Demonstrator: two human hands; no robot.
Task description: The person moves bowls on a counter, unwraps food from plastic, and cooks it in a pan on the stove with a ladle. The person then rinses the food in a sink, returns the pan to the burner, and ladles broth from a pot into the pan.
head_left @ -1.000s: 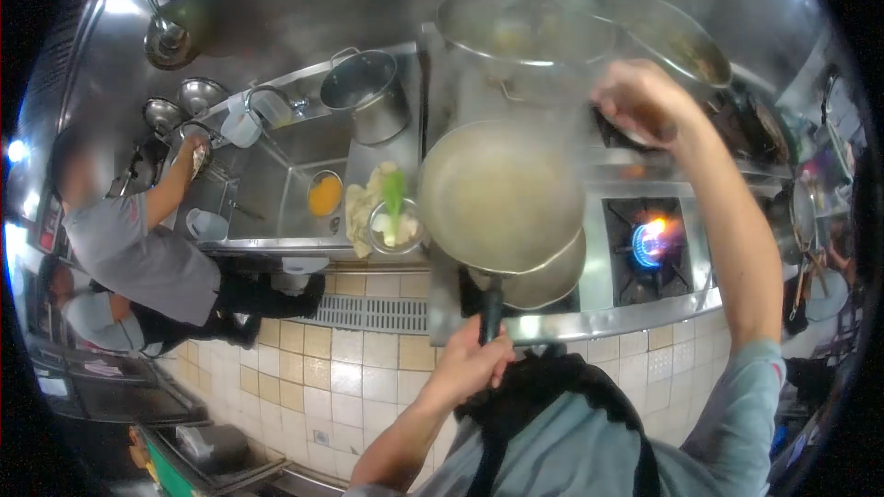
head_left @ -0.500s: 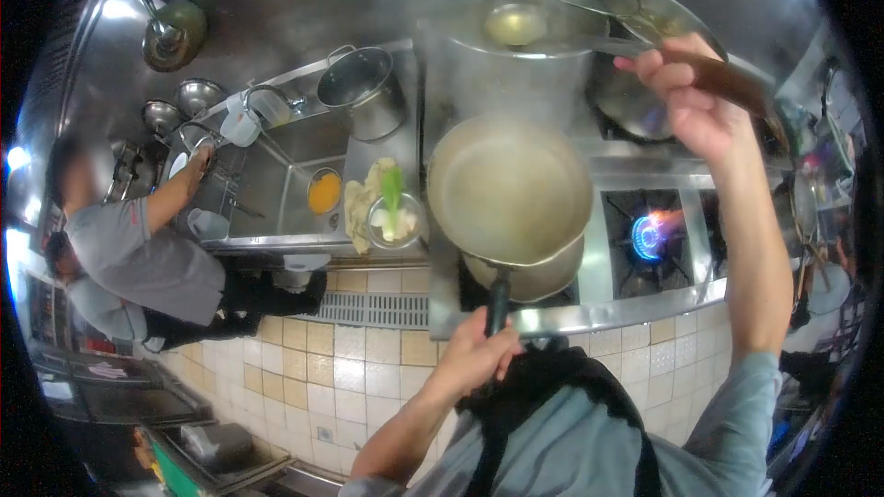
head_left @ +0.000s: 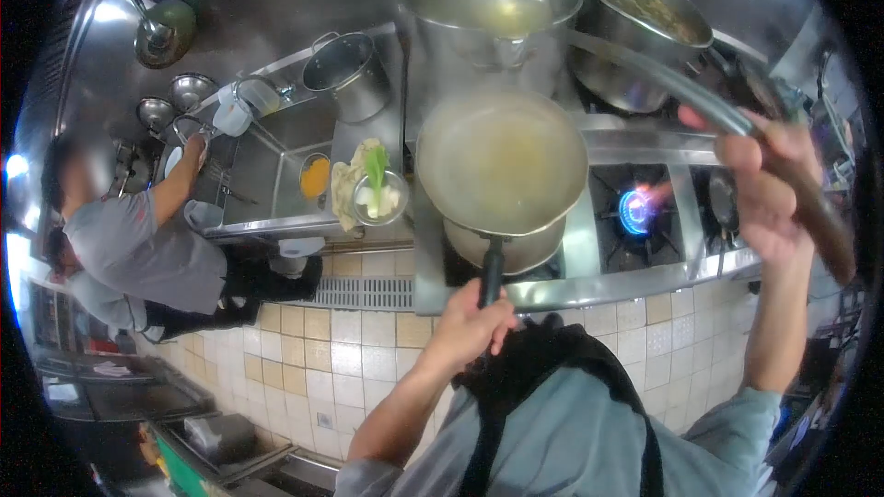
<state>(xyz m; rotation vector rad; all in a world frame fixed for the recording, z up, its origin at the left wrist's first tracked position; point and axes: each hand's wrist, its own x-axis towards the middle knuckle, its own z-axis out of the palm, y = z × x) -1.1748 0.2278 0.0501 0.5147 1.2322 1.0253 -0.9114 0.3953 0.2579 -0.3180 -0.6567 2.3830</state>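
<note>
My left hand [head_left: 472, 324] is closed round the black handle of a wide pan [head_left: 502, 164], which is above another pot [head_left: 506, 250] at the stove's front. Pale liquid shows in the pan. My right hand [head_left: 769, 179] grips the brown wooden handle of a ladle [head_left: 681, 83]. The ladle's metal shaft runs up and left towards the large steaming pot [head_left: 497, 14], and its bowl looks to be inside that pot, over yellowish liquid. A second deep pot [head_left: 649, 14] with food in it stands to the right.
A blue flame burns on a front burner [head_left: 635, 212]. Left of the stove are a bowl with green and white vegetables [head_left: 379, 198], a steel pot [head_left: 350, 83] and a sink [head_left: 267, 175] with a bowl of orange food [head_left: 315, 178]. Two people stand at the far left.
My right hand has moved right and down with the wooden handle. My left hand still holds the pan. The view has shifted slightly, and the right-hand deep pot shows more.
</note>
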